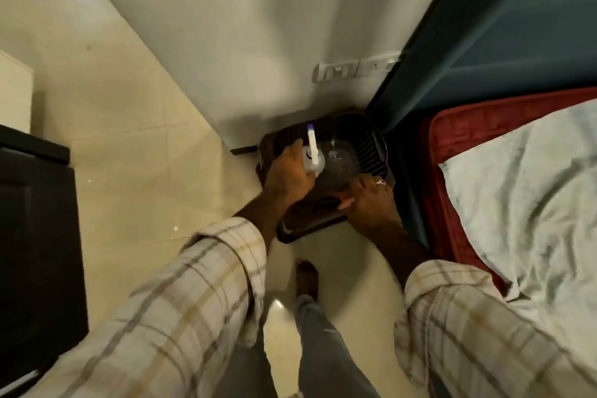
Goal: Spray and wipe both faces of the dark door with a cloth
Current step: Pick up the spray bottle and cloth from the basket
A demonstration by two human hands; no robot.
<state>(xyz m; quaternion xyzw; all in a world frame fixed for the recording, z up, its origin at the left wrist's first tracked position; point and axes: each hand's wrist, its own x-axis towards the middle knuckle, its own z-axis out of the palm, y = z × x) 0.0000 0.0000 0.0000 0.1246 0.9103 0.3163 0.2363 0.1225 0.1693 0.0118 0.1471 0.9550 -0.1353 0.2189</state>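
Observation:
My left hand (287, 174) grips a translucent spray bottle (312, 157) with a white nozzle and a blue tip, holding it over a dark slatted basket (371, 145) on the floor by the wall. On the basket's near rim lies my right hand (371, 200), its fingers curled over the edge; a small pinkish bit shows at the fingertips, and I cannot tell what it is. A dark panelled door (35, 220) stands at the far left, well away from both hands. No cloth is plainly visible.
The basket sits on a dark low stand (303, 229) and holds a clear round container (340, 165). A bed with a red mattress (458, 126) and white sheet (529, 191) fills the right side, under a teal headboard (500, 29). My foot (307, 278) stands on glossy cream tile.

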